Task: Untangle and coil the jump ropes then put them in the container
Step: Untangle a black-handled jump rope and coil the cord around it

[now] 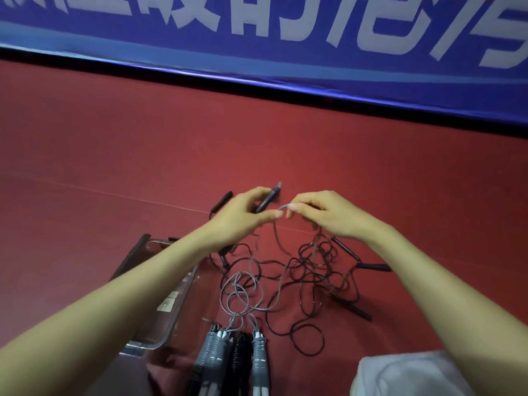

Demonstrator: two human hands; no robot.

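A blue banner [257, 38] with white lettering runs across the top, above a wide red surface [114, 138]; I cannot tell whether that surface is floor or worktop. At the left, partly under the left forearm, sits the clear container [183, 298]. No rope shows in the part of it that is visible. A white cloth [405, 372] fills the lower right corner.

The tangle [311, 270] of black and grey cords lies spread just right of the container, with loose dark handles [374, 266] at its edges. Near the bottom edge three wrapped bundles [241, 352] lie side by side, grey, black and grey, beside the container and not in it. Grey loops trail from their tops.

Above the tangle, the left hand [243, 215] has its grip closed round a dark handle [270, 197]. The right hand [328, 215] has its grip pinched on a grey cord [284, 207] that hangs down into the pile. The two hands are close together and raised off the surface.

By my reading the task is under halfway. Some ropes look wound, most cord is still knotted, and nothing appears stowed. Freeing, coiling and boxing all remain.
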